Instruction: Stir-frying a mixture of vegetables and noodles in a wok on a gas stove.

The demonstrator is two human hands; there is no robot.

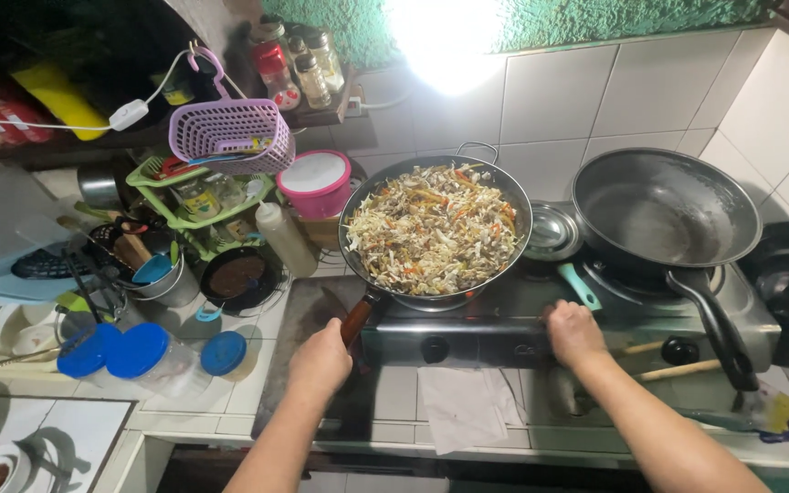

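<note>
below, left hand (320, 361) gripping round pan's (435, 228) wooden handle (356, 319), shredded vegetables (431, 226)

The left hand (320, 359) is closed around the brown handle (358, 318) of a pan (435, 228) heaped with chopped cabbage and carrot, which sits on the left burner of a gas stove (504, 333). The right hand (574, 333) rests on the stove's front edge, its fingers seemingly at a knob, though that spot is too dark to be sure. An empty black pan (664, 215) stands on the right burner, with a small steel lid (550, 231) between the two pans. A white cloth (463, 406) lies on the tiled counter below, and blue-lidded jars (139, 351) stand to the left.
</note>
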